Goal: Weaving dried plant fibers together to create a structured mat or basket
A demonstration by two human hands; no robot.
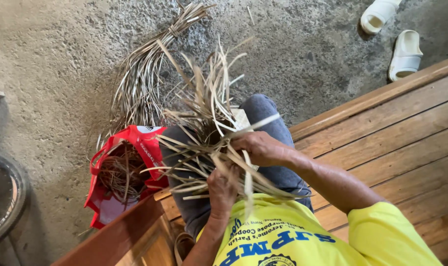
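A partly woven piece of dried, pale tan leaf strips (204, 133) rests over my lap, its loose ends fanning out in all directions. My left hand (222, 189) grips the near edge of the weave, fingers closed around several strips. My right hand (261, 148) pinches strips at the piece's right side, where a long pale strip sticks out. I sit on a wooden bench (406, 143), knees in grey trousers pointing at the concrete floor.
A tied bundle of long dried strips (145, 74) lies on the floor ahead. A red bag (128, 172) holding strip scraps stands at my left knee. Two white sandals (391, 34) sit at the top right. A dark tyre (4, 202) shows at the left edge.
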